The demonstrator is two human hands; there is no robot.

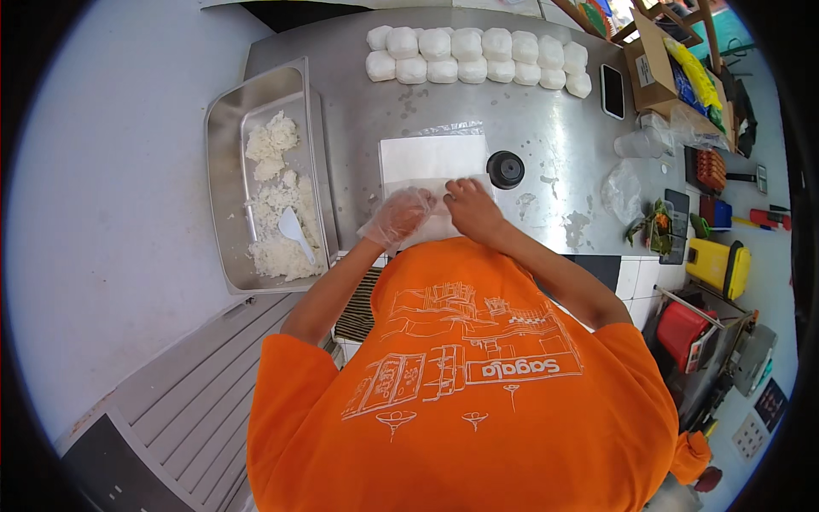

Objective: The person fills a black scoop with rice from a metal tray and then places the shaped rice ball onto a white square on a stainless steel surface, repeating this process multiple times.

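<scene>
My left hand (403,214), in a clear plastic glove, is bent over the near part of a stack of white paper sheets (435,157). My bare right hand (470,203) touches the same near part, its fingers bent close to the left ones. Between them lies a thin translucent sheet; whether either hand grips it I cannot tell. Beside the stack, at its right, is a round black mould or cup (505,170). Left of my hands, a deep steel pan (311,160) holds cooked white rice (281,259) and a white plastic rice paddle (295,233).
White wrapped bundles (451,45) stand in two rows at the table's far edge. Right of them are a smartphone (612,91), a cardboard box (652,70), a clear plastic cup (638,144) and a crumpled plastic bag (622,192). A pale wall (128,160) rises beyond the pan.
</scene>
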